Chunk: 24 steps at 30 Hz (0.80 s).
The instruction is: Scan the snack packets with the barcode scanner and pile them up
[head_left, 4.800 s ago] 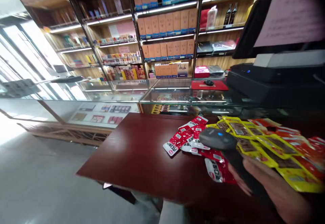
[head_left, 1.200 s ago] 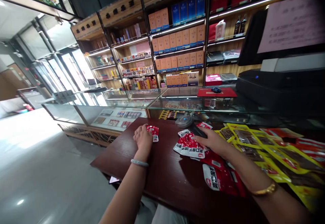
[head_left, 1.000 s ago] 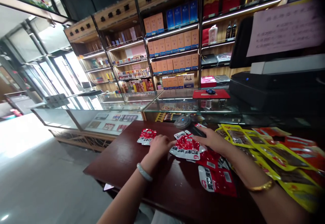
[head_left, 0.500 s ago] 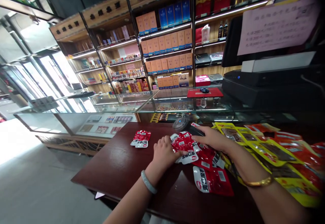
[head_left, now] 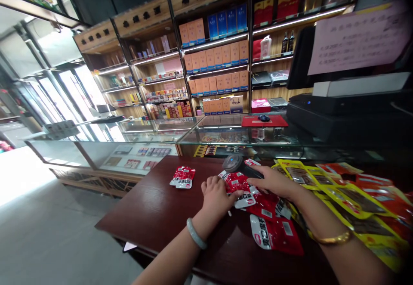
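1. Scanner (head_left: 232, 163) was in the right hand (head_left: 273, 183), fingers closed round its handle. Long axis ran from that palm leftward and slightly away; its head stood by the far left end of the red pile (head_left: 238, 186).
2. Left hand (head_left: 214, 199) was at the pile's left edge: fingers curved and slightly apart, thumb stretched over the nearest packets. Could not tell whether it pinched one.
3. Key relation: pile lay between the hands, just right of the left one, scanner head just beyond the left fingertips.
4. Small stack (head_left: 183, 177) of red packets lay left of the left hand, clearly apart, bare table (head_left: 145, 216) between.
5. Edges: glass case (head_left: 222, 131) bounded the far side; yellow packets (head_left: 335, 190) crowded the right; single packet (head_left: 276, 235) lay nearer the person. Widest open room was leftward.
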{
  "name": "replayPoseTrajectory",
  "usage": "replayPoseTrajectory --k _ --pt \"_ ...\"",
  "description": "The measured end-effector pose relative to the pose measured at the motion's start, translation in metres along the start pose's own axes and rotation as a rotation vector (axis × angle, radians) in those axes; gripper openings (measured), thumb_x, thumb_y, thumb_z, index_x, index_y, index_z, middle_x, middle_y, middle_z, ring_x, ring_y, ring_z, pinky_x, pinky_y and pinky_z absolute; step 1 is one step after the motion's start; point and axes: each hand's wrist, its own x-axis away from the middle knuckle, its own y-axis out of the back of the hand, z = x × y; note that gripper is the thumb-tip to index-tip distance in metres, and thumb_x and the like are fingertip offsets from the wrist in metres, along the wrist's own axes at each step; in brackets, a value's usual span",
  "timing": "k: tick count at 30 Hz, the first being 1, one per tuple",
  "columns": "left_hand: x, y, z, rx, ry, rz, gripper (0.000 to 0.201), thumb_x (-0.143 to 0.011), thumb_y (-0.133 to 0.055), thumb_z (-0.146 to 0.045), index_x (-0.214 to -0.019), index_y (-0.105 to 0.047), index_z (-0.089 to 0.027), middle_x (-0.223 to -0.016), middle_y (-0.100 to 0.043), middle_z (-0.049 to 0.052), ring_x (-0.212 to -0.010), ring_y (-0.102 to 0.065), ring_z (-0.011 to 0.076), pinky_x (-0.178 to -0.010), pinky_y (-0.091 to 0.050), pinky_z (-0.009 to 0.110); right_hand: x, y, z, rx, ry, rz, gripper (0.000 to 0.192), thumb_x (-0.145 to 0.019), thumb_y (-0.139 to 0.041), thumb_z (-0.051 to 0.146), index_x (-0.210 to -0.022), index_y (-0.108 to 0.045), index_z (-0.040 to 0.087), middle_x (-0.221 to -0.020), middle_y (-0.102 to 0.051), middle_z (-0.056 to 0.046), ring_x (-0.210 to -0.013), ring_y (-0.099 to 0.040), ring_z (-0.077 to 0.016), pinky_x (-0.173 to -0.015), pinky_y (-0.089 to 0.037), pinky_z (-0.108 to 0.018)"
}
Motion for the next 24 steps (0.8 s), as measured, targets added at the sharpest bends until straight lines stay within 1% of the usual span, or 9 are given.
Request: replayPoseTrajectory --k 2,4,8,10,12,14,15,19,24 --pt "0.004 -0.001 -0.007 -0.037 -0.04 -0.034 0.062 -0.074 -0.056 -0.076 -0.1 -0.066 -0.021 -0.118 -0.06 0.014 -0.117 -0.046 0.0338 -0.102 -0.028 0.048 0.0 -0.001 0.0 -0.002 0.003 0.004 0.052 -0.082 -0.067 0.046 -0.124 -0.066 0.016 -0.046 -0.059 0.006 -0.046 -0.057 -0.0189 -0.056 -0.048 -0.032" --pt "0.005 -0.003 -0.012 -0.061 -0.062 -0.017 0.065 -0.071 -0.06 -0.075 -0.103 -0.066 -0.02 -0.119 -0.059 0.016 -0.116 -0.046 0.0346 -0.102 -0.028 0.049 0.0 -0.002 -0.001 -0.006 -0.001 0.012 0.049 -0.082 -0.067 0.046 -0.122 -0.067 0.018 -0.046 -0.059 0.006 -0.045 -0.056 -0.0185 -0.052 -0.046 -0.03" --pt "-0.002 -0.003 -0.01 -0.041 -0.029 0.088 0.05 -0.077 -0.061 -0.066 -0.099 -0.066 -0.022 -0.117 -0.063 0.013 -0.114 -0.05 0.0332 -0.094 -0.034 0.045 0.0 0.0 -0.005 -0.011 -0.014 0.03 0.048 -0.083 -0.065 0.049 -0.119 -0.068 0.018 -0.047 -0.059 0.005 -0.042 -0.054 -0.0188 -0.045 -0.041 -0.029" --pt "-0.008 0.0 -0.001 -0.013 0.028 0.118 0.038 -0.083 -0.058 -0.058 -0.097 -0.065 -0.023 -0.113 -0.067 0.011 -0.112 -0.054 0.0306 -0.089 -0.036 0.04 0.0 0.003 -0.006 -0.004 -0.002 0.018 0.047 -0.083 -0.066 0.048 -0.118 -0.069 0.018 -0.059 -0.069 0.002 -0.054 -0.063 -0.0227 -0.054 -0.047 -0.032" --pt "-0.015 0.006 0.012 0.033 0.108 0.106 0.029 -0.088 -0.057 -0.049 -0.099 -0.062 -0.022 -0.105 -0.07 0.009 -0.105 -0.06 0.0273 -0.084 -0.037 0.035 0.0 0.007 -0.006 0.006 0.019 -0.002 0.048 -0.082 -0.067 0.048 -0.119 -0.069 0.018 -0.085 -0.078 -0.003 -0.078 -0.07 -0.0286 -0.071 -0.052 -0.037" --pt "-0.02 0.011 0.025 0.093 0.178 0.06 0.023 -0.09 -0.056 -0.042 -0.101 -0.058 -0.022 -0.098 -0.071 0.007 -0.096 -0.064 0.0243 -0.077 -0.037 0.031 0.0 0.01 -0.005 0.012 0.032 -0.016 0.053 -0.082 -0.068 0.051 -0.123 -0.068 0.018 -0.108 -0.078 -0.006 -0.098 -0.069 -0.0332 -0.086 -0.051 -0.04" --pt "-0.023 0.013 0.032 0.121 0.2 0.03 0.021 -0.09 -0.056 -0.04 -0.1 -0.057 -0.022 -0.096 -0.072 0.007 -0.092 -0.066 0.0232 -0.074 -0.037 0.029 0.0 0.01 -0.005 0.017 0.034 -0.018 0.055 -0.082 -0.067 0.052 -0.125 -0.067 0.018 -0.115 -0.077 -0.007 -0.103 -0.068 -0.0347 -0.089 -0.05 -0.042" --pt "-0.027 0.015 0.047 0.143 0.247 -0.033 0.018 -0.09 -0.058 -0.039 -0.094 -0.054 -0.022 -0.093 -0.072 0.006 -0.089 -0.067 0.0221 -0.068 -0.035 0.027 -0.002 0.004 -0.005 0.048 0.04 -0.021 0.061 -0.081 -0.068 0.053 -0.13 -0.064 0.018 -0.119 -0.075 -0.008 -0.109 -0.066 -0.0371 -0.092 -0.05 -0.044" --pt "-0.026 0.012 0.048 0.11 0.24 -0.018 0.02 -0.09 -0.059 -0.041 -0.094 -0.054 -0.022 -0.095 -0.072 0.005 -0.091 -0.067 0.021 -0.069 -0.036 0.026 -0.004 -0.01 0.002 0.003 0.099 -0.037 0.057 -0.083 -0.066 0.049 -0.127 -0.065 0.012 -0.115 -0.076 -0.01 -0.104 -0.069 -0.0356 -0.089 -0.052 -0.042"
